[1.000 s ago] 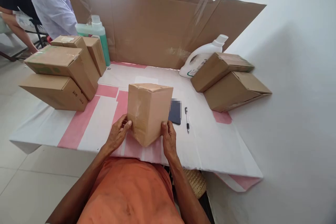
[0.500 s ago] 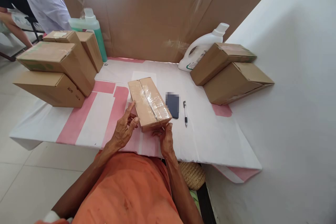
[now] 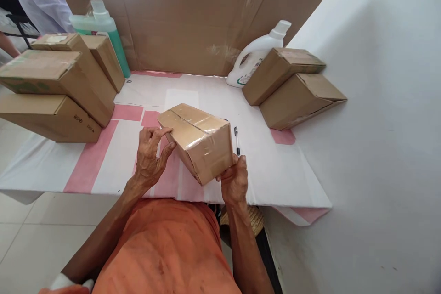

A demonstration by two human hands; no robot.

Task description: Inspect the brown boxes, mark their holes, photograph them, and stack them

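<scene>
Taped box (image 3: 198,140) held tilted between both hands above the near edge of the table (image 3: 275,174).

The box sits just in front of the person's chest, its long axis running from far-left to near-right, taped seam facing up. The left hand (image 3: 149,158) presses its fingers against the far-left end; the right hand (image 3: 234,179) cups the lower near-right corner from beneath, so each hand grasps one end, neither clearly nearer. A pen (image 3: 236,140) lies just behind the box, with stacked boxes (image 3: 51,92) well apart to the left. Half a second earlier the box lay flatter and more end-on to the person; it has since swung round and lifted, hiding the dark phone.
</scene>
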